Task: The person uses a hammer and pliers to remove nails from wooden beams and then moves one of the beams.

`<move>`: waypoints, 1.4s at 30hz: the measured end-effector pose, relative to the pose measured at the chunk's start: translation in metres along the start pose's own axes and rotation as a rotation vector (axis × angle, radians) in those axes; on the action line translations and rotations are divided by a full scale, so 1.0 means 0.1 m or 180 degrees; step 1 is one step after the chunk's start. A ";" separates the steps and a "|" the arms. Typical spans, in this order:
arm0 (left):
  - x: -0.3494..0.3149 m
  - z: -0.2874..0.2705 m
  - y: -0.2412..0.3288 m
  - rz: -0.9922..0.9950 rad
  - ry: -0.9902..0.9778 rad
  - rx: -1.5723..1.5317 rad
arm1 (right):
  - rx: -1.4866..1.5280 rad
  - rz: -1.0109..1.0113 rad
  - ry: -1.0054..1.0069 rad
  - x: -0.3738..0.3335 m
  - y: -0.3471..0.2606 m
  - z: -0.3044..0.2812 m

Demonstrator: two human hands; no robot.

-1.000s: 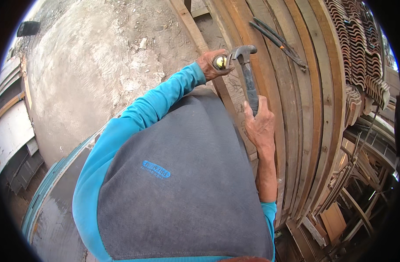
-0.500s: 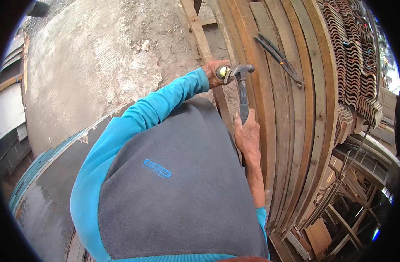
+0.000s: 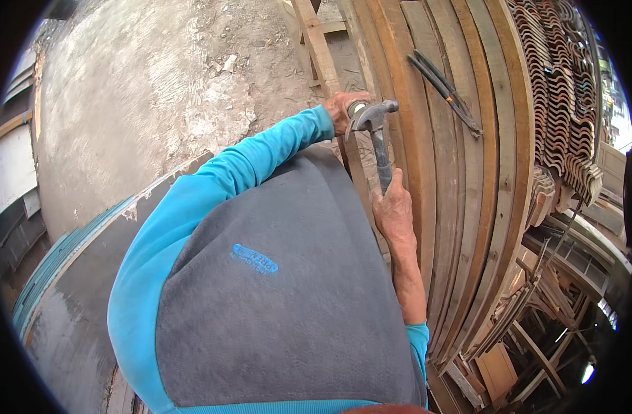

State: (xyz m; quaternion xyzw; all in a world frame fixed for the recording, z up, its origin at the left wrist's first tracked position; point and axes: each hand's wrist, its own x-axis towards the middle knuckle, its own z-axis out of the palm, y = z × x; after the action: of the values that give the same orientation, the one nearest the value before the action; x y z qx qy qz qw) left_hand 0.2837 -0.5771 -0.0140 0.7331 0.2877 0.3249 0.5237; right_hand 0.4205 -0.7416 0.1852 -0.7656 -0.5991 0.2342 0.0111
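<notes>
My right hand (image 3: 394,205) is wrapped round the handle of a claw hammer (image 3: 380,148), which points away from me with its head at the far end. The hammer's claw side sits right beside my left hand (image 3: 340,112). That hand is closed at the edge of the timber, and a small round pale end shows at its fingers, partly behind the claw. What it belongs to I cannot make out. Farther right, long-handled pincers (image 3: 445,93) with dark grips and an orange mark lie across the beams.
Long wooden beams (image 3: 445,207) run side by side along my right. A narrower timber frame (image 3: 317,52) stands ahead of my left hand. Stacked roof tiles (image 3: 550,90) and a heap of scrap wood (image 3: 536,331) lie at the far right. Rough concrete ground (image 3: 129,103) spreads to the left.
The hammer head has shifted slightly left and tilted, its claw now covering more of the pale round end. My right hand stays on the handle; the left hand has barely moved.
</notes>
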 end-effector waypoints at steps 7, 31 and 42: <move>-0.01 -0.08 0.13 0.0155 0.0461 -0.0085 | 0.1482 -0.0479 0.2586 0.00 -0.41 -1.24; 0.38 -0.40 0.65 -0.0632 -0.0829 -0.0091 | 0.2021 0.1264 0.1304 -0.28 0.31 0.25; 0.03 -0.05 0.66 0.0610 -0.1200 0.0504 | 0.1987 0.1501 0.1375 -0.32 0.49 0.41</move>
State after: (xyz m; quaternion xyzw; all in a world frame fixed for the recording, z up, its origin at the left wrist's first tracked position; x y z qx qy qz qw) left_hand 0.2868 -0.5912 0.0510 0.8436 0.1384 0.2068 0.4758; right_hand 0.4442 -0.7954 0.1448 -0.8726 -0.2927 0.2348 0.3128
